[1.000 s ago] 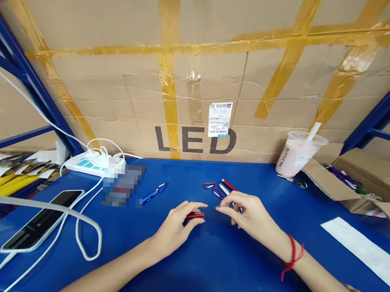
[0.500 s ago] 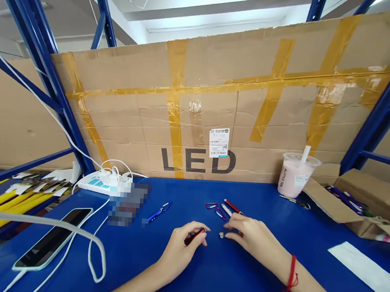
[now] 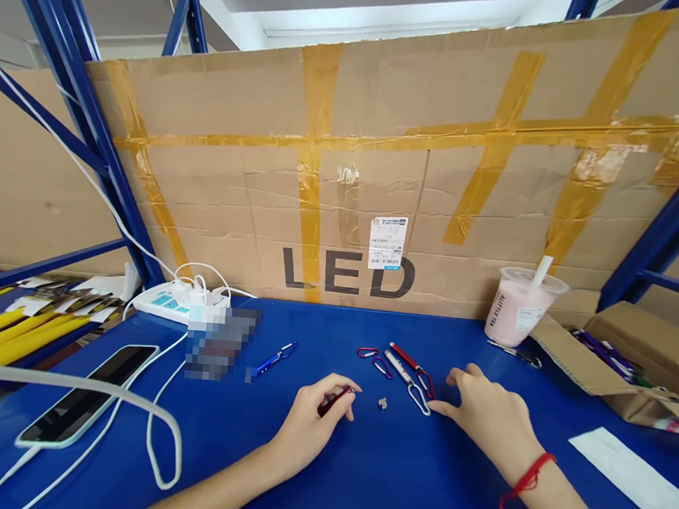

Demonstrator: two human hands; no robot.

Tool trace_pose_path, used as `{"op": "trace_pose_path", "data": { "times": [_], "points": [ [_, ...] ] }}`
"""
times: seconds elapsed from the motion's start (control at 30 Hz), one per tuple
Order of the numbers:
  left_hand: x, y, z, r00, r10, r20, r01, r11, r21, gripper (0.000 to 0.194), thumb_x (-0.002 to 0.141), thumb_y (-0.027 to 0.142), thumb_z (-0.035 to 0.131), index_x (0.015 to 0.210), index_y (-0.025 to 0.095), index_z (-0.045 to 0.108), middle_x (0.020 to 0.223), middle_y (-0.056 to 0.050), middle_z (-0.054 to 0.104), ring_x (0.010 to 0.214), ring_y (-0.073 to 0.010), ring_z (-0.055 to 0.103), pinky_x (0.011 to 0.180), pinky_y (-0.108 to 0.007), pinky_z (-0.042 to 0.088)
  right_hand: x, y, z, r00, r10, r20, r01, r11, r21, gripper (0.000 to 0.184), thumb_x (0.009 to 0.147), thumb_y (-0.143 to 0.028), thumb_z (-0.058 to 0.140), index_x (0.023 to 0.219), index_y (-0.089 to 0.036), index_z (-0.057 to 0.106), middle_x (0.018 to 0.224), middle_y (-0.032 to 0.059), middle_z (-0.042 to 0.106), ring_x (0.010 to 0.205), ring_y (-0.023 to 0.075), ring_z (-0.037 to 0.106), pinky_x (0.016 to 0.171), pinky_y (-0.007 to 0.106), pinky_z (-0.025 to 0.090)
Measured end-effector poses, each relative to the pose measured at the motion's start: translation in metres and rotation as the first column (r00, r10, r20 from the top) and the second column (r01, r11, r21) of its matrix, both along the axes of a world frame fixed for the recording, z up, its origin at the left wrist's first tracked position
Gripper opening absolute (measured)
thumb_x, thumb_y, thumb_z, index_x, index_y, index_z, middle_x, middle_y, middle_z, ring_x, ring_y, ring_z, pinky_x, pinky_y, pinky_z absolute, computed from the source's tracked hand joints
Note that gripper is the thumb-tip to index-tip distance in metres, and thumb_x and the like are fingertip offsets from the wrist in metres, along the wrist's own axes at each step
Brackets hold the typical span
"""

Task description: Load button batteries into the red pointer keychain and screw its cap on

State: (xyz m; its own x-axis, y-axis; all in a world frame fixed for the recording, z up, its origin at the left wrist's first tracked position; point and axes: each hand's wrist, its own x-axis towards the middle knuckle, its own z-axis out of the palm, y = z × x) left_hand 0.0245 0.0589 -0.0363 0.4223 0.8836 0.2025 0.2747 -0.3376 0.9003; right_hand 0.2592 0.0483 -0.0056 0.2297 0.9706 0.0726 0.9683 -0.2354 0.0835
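My left hand (image 3: 313,417) is closed around a dark red pen-shaped barrel (image 3: 335,402), whose tip pokes out past the fingers. My right hand (image 3: 488,411) is open, thumb and fingers apart, with the thumb tip close to the clip end of a silver carabiner pen (image 3: 399,367). A red carabiner pen (image 3: 405,357) lies alongside that one. Between the hands sits a small silver metal piece (image 3: 382,404). Just behind it are a loose red carabiner clip (image 3: 367,356) and a purple one (image 3: 387,373). Farther left lies a blue carabiner pen (image 3: 269,364).
At left are a phone (image 3: 90,392) on a cable and a white power strip (image 3: 162,303). A pink drink cup (image 3: 515,307) stands at back right, beside an open carton (image 3: 651,326) holding pens. A white strip (image 3: 633,481) lies at right. Cardboard (image 3: 232,199) walls the back.
My right hand has drawn back to the right, away from the pens and the small metal piece, and its fingers have spread. The silver pen's clip is now uncovered. My left hand keeps its hold.
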Motion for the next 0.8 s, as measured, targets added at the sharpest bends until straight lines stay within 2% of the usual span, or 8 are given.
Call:
{"op": "trace_pose_path", "data": {
  "times": [0.1, 0.2, 0.4, 0.6, 0.8],
  "points": [
    [-0.001, 0.0, 0.0, 1.0, -0.001, -0.005, 0.001, 1.0, -0.002, 0.029, 0.089, 0.037, 0.042, 0.097, 0.014, 0.059, 0.067, -0.002, 0.059, 0.064, -0.0122, 0.051, 0.06, -0.023, 0.037, 0.001, 0.0, -0.002, 0.999, -0.025, 0.019, 0.026, 0.999, -0.025, 0.031, 0.078, -0.042, 0.064, 0.091, -0.014, 0.065, 0.092, 0.0124, 0.062, 0.078, 0.0266, 0.064, 0.055, 0.028, 0.041],
    [-0.001, 0.001, -0.001, 1.0, -0.006, -0.008, 0.006, 1.0, 0.008, 0.03, 0.089, 0.037, 0.042, 0.098, 0.015, 0.059, 0.067, -0.002, 0.059, 0.063, -0.012, 0.051, 0.059, -0.022, 0.037, 0.004, 0.0, -0.004, 1.0, -0.023, 0.011, 0.024, 0.999, -0.027, 0.025, 0.077, -0.038, 0.065, 0.085, -0.014, 0.066, 0.084, 0.0118, 0.064, 0.08, 0.0276, 0.064, 0.057, 0.029, 0.042],
    [-0.001, 0.001, -0.001, 1.0, 0.003, 0.013, -0.003, 1.0, 0.003, 0.028, 0.089, 0.036, 0.043, 0.096, 0.015, 0.06, 0.068, -0.002, 0.06, 0.064, -0.0122, 0.053, 0.058, -0.022, 0.037, 0.011, 0.004, -0.008, 0.987, 0.079, -0.138, -0.084, 0.996, -0.031, 0.003, 0.077, -0.016, 0.064, 0.078, -0.017, 0.066, 0.082, 0.0065, 0.065, 0.076, 0.0204, 0.063, 0.06, 0.026, 0.043],
    [-0.002, -0.002, 0.001, 1.0, -0.01, 0.03, 0.01, 1.0, -0.003, 0.028, 0.089, 0.035, 0.042, 0.097, 0.015, 0.06, 0.069, -0.002, 0.06, 0.065, -0.0124, 0.054, 0.059, -0.022, 0.038, 0.008, 0.012, -0.019, 0.92, 0.192, -0.343, -0.191, 0.981, 0.036, 0.008, 0.073, -0.012, 0.064, 0.077, -0.018, 0.067, 0.079, 0.0022, 0.067, 0.075, 0.0162, 0.063, 0.063, 0.024, 0.044],
    [-0.002, -0.004, 0.002, 1.0, -0.014, 0.027, 0.014, 1.0, -0.001, 0.027, 0.09, 0.034, 0.041, 0.097, 0.015, 0.059, 0.069, -0.001, 0.06, 0.065, -0.0119, 0.052, 0.059, -0.022, 0.036, -0.003, 0.009, -0.011, 0.929, 0.171, -0.327, -0.152, 0.985, 0.083, 0.011, 0.077, -0.016, 0.058, 0.083, -0.021, 0.065, 0.083, 0.0011, 0.065, 0.075, 0.0162, 0.061, 0.06, 0.024, 0.042]
  ]
}}
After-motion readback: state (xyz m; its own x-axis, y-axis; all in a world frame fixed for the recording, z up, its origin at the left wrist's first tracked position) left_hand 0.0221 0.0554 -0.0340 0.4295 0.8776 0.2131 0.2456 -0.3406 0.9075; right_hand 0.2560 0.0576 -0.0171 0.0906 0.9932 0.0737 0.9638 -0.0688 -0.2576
